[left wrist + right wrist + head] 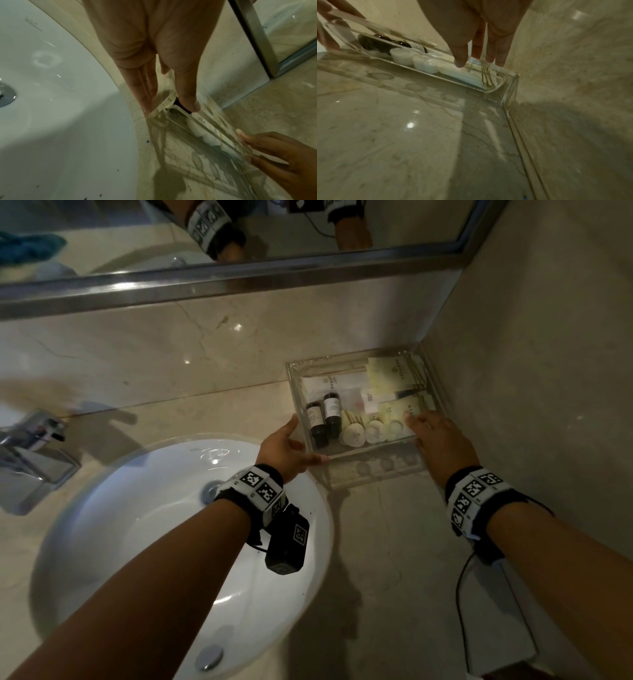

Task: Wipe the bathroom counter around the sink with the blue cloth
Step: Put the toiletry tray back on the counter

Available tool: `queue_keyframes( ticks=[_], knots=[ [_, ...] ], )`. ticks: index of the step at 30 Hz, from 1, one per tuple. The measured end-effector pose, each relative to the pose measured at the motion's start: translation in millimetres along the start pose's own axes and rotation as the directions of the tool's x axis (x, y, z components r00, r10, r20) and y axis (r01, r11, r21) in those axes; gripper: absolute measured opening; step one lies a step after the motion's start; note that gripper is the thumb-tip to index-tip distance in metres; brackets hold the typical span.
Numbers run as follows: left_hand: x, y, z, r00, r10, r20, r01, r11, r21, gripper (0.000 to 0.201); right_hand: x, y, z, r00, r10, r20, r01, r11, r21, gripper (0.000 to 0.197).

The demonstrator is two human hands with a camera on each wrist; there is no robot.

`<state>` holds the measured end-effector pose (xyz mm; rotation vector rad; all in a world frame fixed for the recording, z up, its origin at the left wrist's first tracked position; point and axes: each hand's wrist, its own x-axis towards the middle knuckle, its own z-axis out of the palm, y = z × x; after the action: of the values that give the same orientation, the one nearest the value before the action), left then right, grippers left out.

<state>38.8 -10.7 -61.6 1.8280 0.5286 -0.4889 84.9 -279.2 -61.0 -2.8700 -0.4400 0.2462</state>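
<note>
Centrally, clear acrylic tray gripped at both near corners: left hand pinching the left wall, thumb inside and fingers outside, as seen in the left-wrist view; right hand laid over the right near edge, thumb and fingers draped across the rim. Whether the tray rests flat on the table or sits slightly lifted: not determinable. Tray tucked into the corner beside the side wall.

Inside the tray: two dark bottles lying side by side at left, three white round caps along the near edge, pale sachets at the back, lettering too small to read.

Upper left, in the mirror only: blue cloth, a bunched reflection, cut off by the frame edge; its actual place on the table outside every view.

Left of the tray: white sink, partly hidden behind the left forearm, drain largely masked by the wrist camera. Far left: chrome tap, cropped by the picture edge. Wrist views dim and soft, with small dark specks on the basin rim.
</note>
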Motion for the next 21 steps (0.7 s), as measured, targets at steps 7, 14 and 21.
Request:
queue_keyframes(
  ticks=[7,14,21],
  knots=[
    [-21,16,3,0.995,0.043,-0.085,-0.032,0.991,0.133,0.078,-6,-20,-16,0.97,0.135,0.203,-0.127,0.99,-0.053,0.06],
    [-62,15,-25,0.961,0.277,-0.002,-0.244,0.851,0.465,0.036,-30,-80,-39,0.972,0.158,0.173,-0.171,0.983,0.065,0.041],
    [-128,-18,-70,0.941,0.323,-0.104,-0.234,0.84,0.49,0.034,-52,-154,-54,0.973,0.027,0.231,-0.041,0.997,0.059,0.03]
  ],
)
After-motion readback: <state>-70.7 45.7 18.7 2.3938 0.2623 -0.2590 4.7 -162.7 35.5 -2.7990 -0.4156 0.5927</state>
